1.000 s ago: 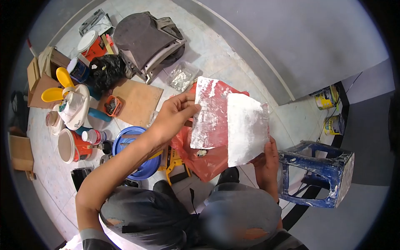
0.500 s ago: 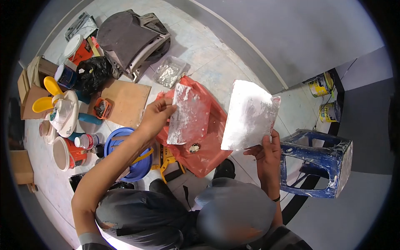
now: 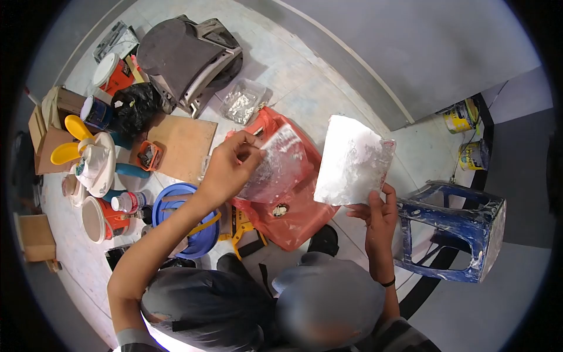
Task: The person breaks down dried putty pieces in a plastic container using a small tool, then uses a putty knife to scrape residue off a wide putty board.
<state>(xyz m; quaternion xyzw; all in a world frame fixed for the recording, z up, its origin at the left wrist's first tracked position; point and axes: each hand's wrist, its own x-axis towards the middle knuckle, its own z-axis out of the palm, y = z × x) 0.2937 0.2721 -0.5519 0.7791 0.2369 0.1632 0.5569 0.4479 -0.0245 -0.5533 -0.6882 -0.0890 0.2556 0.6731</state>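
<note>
My left hand pinches the upper left corner of a clear plastic sheet smeared with white. The sheet hangs tilted over a red plastic bag on the floor, and the red shows through it. My right hand grips the lower right corner of a stiff white, silvery sheet with grey smudges. That sheet stands nearly upright, apart from the clear one. A small pale lump lies on the red bag. What is inside the bag is hidden.
A paint-stained blue stool stands at right. Near my left arm are a blue bucket, a yellow handsaw and a brown board. Farther off are a clear tray, a dark vehicle panel and yellow cans.
My left hand has turned and moved slightly right, and the clear sheet in it has tilted. My right hand and its white sheet have barely moved. The whole view has shifted slightly.
</note>
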